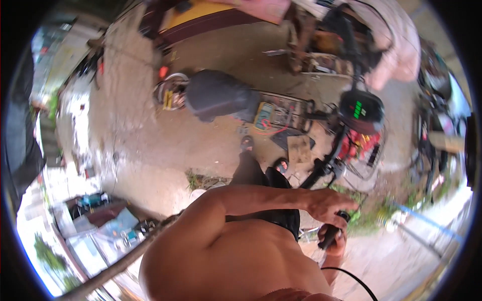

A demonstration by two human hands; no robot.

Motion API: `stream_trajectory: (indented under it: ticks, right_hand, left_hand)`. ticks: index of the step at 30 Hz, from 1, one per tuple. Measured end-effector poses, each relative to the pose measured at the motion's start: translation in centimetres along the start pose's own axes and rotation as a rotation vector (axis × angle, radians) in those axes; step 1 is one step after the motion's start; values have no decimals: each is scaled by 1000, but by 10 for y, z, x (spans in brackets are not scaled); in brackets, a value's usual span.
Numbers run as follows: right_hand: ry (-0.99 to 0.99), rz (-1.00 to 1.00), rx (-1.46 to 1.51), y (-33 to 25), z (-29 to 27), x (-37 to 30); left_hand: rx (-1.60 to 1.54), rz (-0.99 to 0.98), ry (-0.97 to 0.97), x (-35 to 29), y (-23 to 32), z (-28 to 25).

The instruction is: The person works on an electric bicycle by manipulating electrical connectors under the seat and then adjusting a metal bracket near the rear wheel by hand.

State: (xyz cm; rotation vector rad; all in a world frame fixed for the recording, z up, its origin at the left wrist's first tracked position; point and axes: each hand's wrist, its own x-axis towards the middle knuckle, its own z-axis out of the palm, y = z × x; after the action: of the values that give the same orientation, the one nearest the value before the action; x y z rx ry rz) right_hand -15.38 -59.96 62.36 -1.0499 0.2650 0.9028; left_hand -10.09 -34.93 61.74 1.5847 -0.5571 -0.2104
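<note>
- Crowding the near side, a dark handlebar [329,163] with a lit green display [360,109] rises between the hands and the wire basket [370,176], red stuff inside!
- Left of that sits a dark grey padded seat [216,95]; a green-and-yellow device [264,116] with a red wire lies just beside it, a cardboard piece [299,149] closer in.
- Here's the black grip [329,237], cylindrical, tilted, held at the person's right; whether it's attached, I can't tell.
- Right hand [339,243] wraps the grip, while the left hand [329,204] reaches across, fingers bent over its upper end.
- Underneath, brownish, dusty ground [135,143]; a yellow-and-maroon panel [211,22] stands at its far edge, bright daylight spilling over the left edge.
</note>
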Motion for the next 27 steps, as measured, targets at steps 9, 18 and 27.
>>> stream_trajectory:
  ticks: [9,18,27]
  right_hand:
    - [-163,111,96,-10,7,20]
    - [71,14,-476,-35,41,35]
    - [86,-44,-817,-33,38,43]
  left_hand:
    - [-161,19,-62,9,-25,-5]
    - [-158,-13,72,15,-42,-9]
    - [-98,-55,106,8,-44,-7]
